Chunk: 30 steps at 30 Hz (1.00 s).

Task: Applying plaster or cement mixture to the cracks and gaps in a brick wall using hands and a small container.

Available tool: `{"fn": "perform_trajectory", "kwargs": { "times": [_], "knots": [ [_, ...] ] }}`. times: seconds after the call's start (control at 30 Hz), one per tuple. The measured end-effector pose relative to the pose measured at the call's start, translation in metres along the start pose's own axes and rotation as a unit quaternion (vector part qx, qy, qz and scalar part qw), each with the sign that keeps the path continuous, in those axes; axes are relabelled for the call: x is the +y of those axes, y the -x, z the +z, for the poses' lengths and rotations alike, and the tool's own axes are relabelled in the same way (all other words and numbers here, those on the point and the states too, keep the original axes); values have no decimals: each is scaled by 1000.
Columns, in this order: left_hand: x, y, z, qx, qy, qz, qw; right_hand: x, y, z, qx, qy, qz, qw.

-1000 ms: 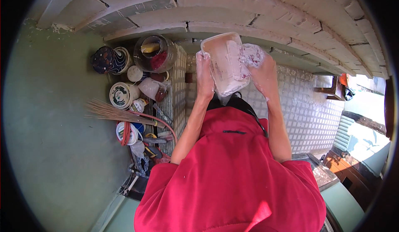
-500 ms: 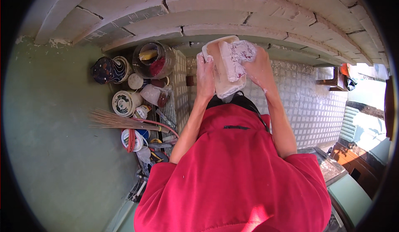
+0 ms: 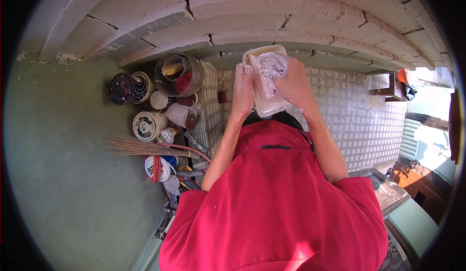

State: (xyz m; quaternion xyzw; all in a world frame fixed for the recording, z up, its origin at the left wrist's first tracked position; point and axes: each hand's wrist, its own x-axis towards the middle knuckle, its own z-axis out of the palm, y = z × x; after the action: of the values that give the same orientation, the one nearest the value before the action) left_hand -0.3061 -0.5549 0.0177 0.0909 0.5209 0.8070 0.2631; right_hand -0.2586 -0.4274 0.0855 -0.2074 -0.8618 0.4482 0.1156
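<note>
In front of me I hold a pale rectangular plastic tub (image 3: 270,110), tilted. My left hand (image 3: 242,90) is closed on its left wall, with white smears on the fingertips. My right hand (image 3: 294,82) grips a white-smeared lump with reddish patches (image 3: 272,68) over the tub's opening. The lump looks like a crumpled rag thick with paste, but its kind is not certain. It covers much of the tub's inside, and the fingers of the right hand are partly hidden behind it.
On the left stand a large clear container (image 3: 193,80), a lidded white bucket (image 3: 145,126) and a stick broom (image 3: 138,145). A ridged, cracked pale surface (image 3: 262,8) spans the top. Right lie tiled flooring (image 3: 349,110) and a wooden bench (image 3: 394,89).
My right hand and the white-smeared lump have moved left, further over the tub. The tub is tilted a little differently, and my left hand keeps its hold on it.
</note>
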Motion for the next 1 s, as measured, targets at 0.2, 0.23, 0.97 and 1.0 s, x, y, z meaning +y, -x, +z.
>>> {"fn": "perform_trajectory", "kwargs": {
  "times": [0.2, 0.23, 0.97, 1.0],
  "knots": [
    [-15, -9, -23, -46, 18, -34, 998, 7, 0, -14, -60, -29, 14, 998],
    [-15, -6, -23, -46, 18, -35, 998, 8, 1, -15, -81, -34, 51, 995],
    [-5, 8, -22, -51, 62, -78, 994, 38, 13, -8, -88, -346, 103, 928],
    [-4, 6, -24, -60, 88, -82, 991, 32, 14, -15, -91, -346, 107, 928]
  ]
}}
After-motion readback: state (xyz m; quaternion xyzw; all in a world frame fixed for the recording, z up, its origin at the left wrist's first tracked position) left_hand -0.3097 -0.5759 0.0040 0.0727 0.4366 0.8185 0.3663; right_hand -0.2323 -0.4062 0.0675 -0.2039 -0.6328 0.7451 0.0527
